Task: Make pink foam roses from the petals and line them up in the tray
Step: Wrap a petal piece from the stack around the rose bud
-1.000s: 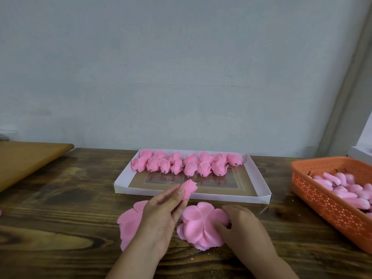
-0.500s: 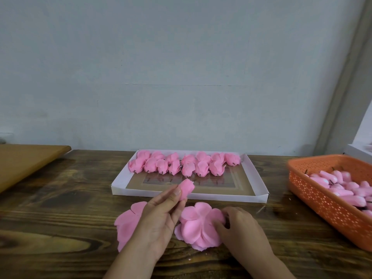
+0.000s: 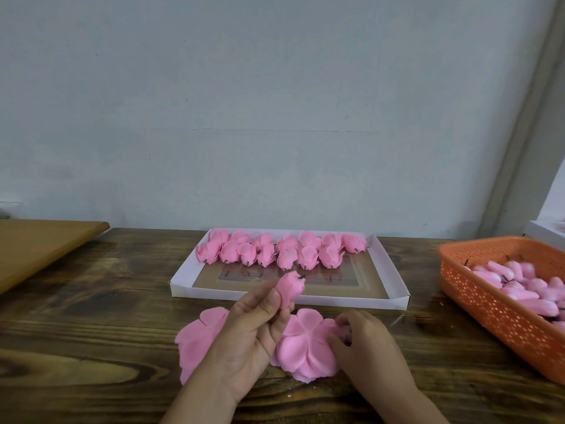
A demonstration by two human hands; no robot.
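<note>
Along tray's (image 3: 388, 272) back wall, pink roses (image 3: 279, 250).

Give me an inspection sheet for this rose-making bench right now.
Surface: dark wooden table, bare grain showing.
Job's things: white tray with finished roses lined up at its far end; petal stack; another petal sheet; orange basket of pink buds.
Clutter: wooden board at left.
Hands: left hand holds a bud; right hand pinches the stack's edge.
Cables: nothing seen.
Surroundings: plain grey wall.
</note>
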